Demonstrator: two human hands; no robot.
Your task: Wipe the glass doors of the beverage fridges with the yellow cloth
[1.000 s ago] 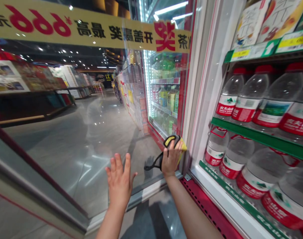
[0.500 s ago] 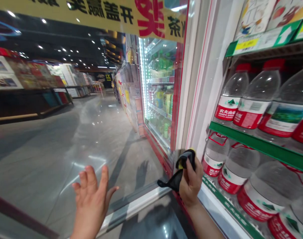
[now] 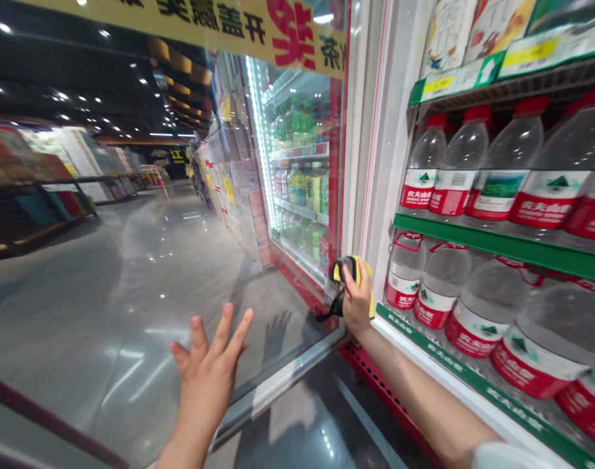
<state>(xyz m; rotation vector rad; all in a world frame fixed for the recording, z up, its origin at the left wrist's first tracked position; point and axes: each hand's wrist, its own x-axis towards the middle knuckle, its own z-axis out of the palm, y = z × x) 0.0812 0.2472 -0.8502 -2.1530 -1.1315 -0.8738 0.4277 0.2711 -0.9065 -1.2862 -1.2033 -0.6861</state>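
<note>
With fingers spread, my left hand (image 3: 210, 365) is in front of the clear glass door (image 3: 146, 286); whether the palm touches the pane I cannot tell. My right hand (image 3: 359, 303) grips a folded black, grey and yellow cloth (image 3: 347, 268), with a dark flap hanging down on its left. It holds the cloth by the hinge side of the door, next to the white cabinet frame (image 3: 381, 163). Part of the cloth is hidden by my fingers.
To the right, shelves hold water bottles (image 3: 497, 189) with red caps and larger handled bottles (image 3: 478, 319) below. A green shelf edge (image 3: 502, 238) runs in front. Through the glass stand another lit drinks fridge (image 3: 297, 156) and store displays (image 3: 48, 169).
My right hand has moved up and slightly left with the cloth, showing more of its yellow side. My left hand has shifted right and spread its fingers wider. The view has turned right.
</note>
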